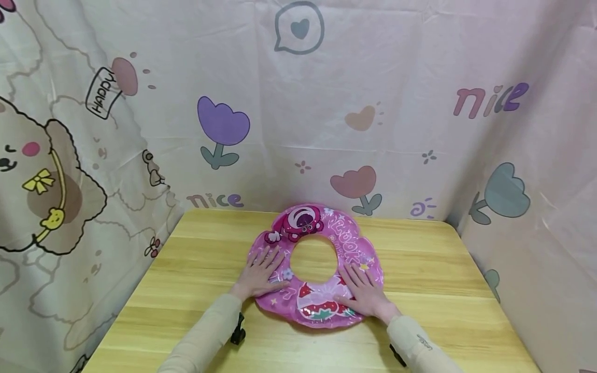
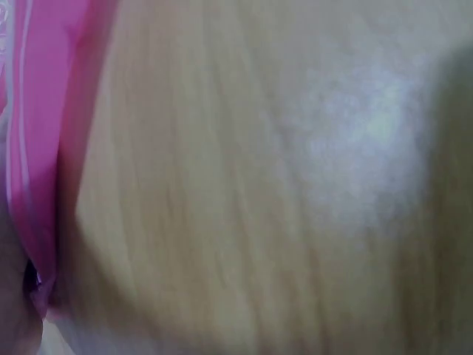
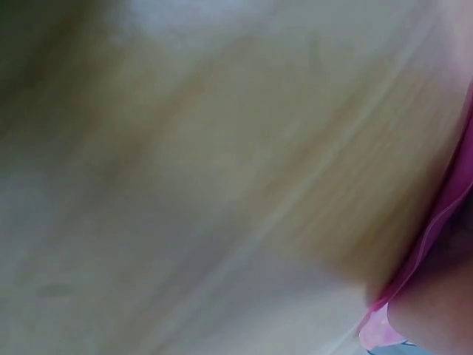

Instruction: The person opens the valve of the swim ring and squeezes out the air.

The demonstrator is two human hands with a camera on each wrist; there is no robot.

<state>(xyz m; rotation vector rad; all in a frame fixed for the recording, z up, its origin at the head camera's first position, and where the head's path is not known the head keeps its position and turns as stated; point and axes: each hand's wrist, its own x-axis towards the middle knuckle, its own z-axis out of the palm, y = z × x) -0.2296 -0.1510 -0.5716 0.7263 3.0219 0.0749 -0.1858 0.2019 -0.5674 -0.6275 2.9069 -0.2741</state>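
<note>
A pink inflatable swim ring [image 1: 280,305] lies flat on the wooden table, printed with a bear, lettering and strawberries. My left hand [image 1: 261,272] rests on its left side with fingers spread. On its lower right part, my right hand [image 1: 366,292] lies palm down, fingers straight and apart. In the left wrist view, the pink edge of the ring [image 2: 44,111] shows at the left border. The right wrist view catches the ring's seam [image 3: 429,248] at the right, with part of the right hand [image 3: 436,310] against it.
The light wooden table [image 1: 196,259] has its far edge against a printed fabric backdrop [image 1: 289,119]. More printed fabric hangs at the left and right sides. A black strap buckle [image 1: 238,330] sits under the left sleeve, another [image 1: 397,355] beneath the right sleeve.
</note>
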